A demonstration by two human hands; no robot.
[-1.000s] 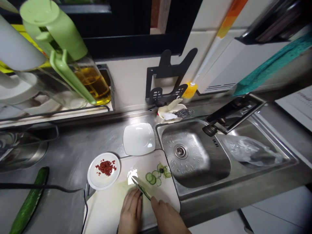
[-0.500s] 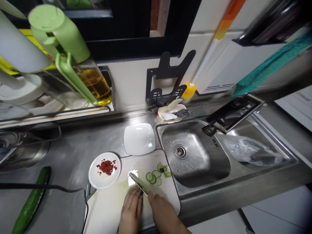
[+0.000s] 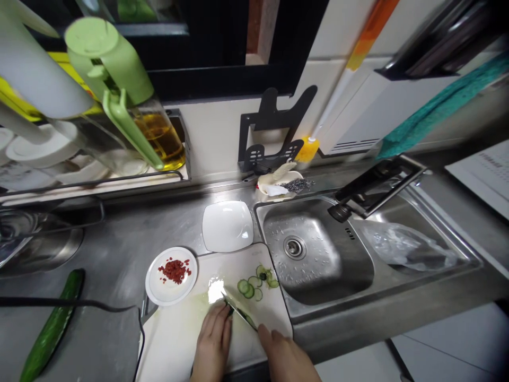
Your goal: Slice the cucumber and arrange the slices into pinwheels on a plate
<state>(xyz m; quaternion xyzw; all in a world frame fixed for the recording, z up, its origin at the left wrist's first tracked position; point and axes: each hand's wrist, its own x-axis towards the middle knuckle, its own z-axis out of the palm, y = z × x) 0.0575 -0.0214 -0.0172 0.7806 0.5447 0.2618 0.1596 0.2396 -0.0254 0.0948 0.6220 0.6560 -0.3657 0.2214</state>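
Knife [image 3: 239, 311] against a cucumber piece [image 3: 229, 306], mid-slicing by the look of it.
The right hand [image 3: 289, 356] has its grip closed round the knife's handle end; the left hand [image 3: 212, 334] bunches its fingers together, pinning the mostly hidden piece to the cutting board [image 3: 170, 339]. Cucumber slices [image 3: 243, 287] lie just beyond the blade. Ahead-left of the grip sits a round plate [image 3: 154, 289] of apparent goji berries [image 3: 175, 270]; straight ahead, a square plate [image 3: 226, 225]; well left on the worktop [image 3: 119, 244], a whole cucumber [image 3: 50, 329]. I'd say the next cut calls for tucked fingertips.
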